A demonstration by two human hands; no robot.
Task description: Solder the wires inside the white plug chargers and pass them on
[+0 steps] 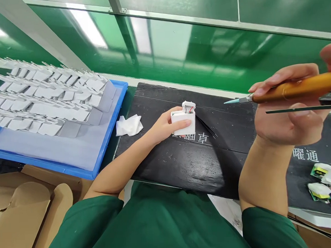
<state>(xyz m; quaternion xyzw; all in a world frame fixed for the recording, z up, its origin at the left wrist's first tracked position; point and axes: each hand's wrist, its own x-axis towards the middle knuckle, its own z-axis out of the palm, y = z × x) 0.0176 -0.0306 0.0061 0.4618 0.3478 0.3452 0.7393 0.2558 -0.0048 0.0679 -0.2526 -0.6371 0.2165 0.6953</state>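
The left hand (165,124) grasped a white case (184,124) mid-frame, seemingly to steady it, while the right hand (280,124) gripped an orange-handled tool (298,89) at frame right.

My casing (184,116) is white, with a red wire (192,109). My tool (292,89) is amber-orange with a pale blue tip (231,101). My mat (171,168) is black with white characters (202,137); my shirt (171,221) is dark green, the tray (107,131) blue.
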